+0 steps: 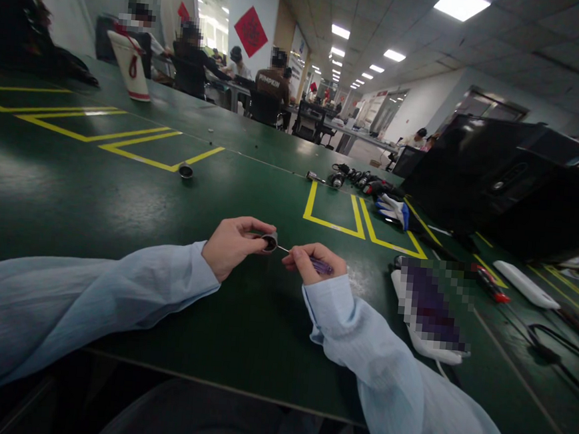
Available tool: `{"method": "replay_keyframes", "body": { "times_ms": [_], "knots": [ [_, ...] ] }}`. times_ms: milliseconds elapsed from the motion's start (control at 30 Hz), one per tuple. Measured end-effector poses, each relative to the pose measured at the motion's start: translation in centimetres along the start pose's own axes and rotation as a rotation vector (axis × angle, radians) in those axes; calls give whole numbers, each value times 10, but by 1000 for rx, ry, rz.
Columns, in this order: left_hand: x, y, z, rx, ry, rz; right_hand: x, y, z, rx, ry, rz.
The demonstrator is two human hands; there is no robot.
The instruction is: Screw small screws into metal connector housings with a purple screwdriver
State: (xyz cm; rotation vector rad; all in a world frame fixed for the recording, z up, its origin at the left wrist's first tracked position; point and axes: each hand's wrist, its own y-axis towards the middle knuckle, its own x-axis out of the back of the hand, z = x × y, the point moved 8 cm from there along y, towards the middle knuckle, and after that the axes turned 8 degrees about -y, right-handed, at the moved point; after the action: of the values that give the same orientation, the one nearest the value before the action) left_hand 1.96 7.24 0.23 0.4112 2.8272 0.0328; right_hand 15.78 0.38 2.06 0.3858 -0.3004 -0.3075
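My left hand point(237, 245) pinches a small dark round metal part point(270, 242), its hollow end turned to the right. In my right hand point(316, 262) is a screwdriver point(322, 266) with a purple see-through handle, closed in the fingers. Its thin shaft points left, with the tip at or just inside the hollow of the round part; whether it touches cannot be made out. A similar dark round cup-like part point(185, 171) lies on the green table point(240, 333), farther off to the left.
Yellow tape outlines mark the table. Beyond my right hand lie a metal cylinder point(315, 177), dark cabled parts point(360, 178) and a blue-and-white glove point(393, 210). A white-edged device point(424, 345) rests right of my forearm. A white cup point(131, 67) stands far left; people sit behind.
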Motion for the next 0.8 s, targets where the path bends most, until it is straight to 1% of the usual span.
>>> {"method": "replay_keyframes", "body": {
  "times_ms": [167,300,400,467,600,667,733,800],
  "knots": [
    [1,1,0,-3,-16,1,1,-2,1,41,-89,-12],
    [1,1,0,-8,-21,1,1,-5,8,134,-207,-27],
    [0,0,0,7,-15,-11,-1,-6,13,198,-234,-26],
    [1,-1,-1,30,-18,-39,-2,-5,9,174,-169,-31],
    [1,-3,-2,66,-49,-61,-2,0,-11,-21,130,-18],
    [1,-3,-2,73,-57,-58,-3,0,-17,-86,236,-4],
    [1,-3,-2,72,-55,-58,-1,0,-15,-91,255,-8],
    [2,-3,-2,67,-46,-62,1,-1,-9,-43,205,-35]
  ]
}}
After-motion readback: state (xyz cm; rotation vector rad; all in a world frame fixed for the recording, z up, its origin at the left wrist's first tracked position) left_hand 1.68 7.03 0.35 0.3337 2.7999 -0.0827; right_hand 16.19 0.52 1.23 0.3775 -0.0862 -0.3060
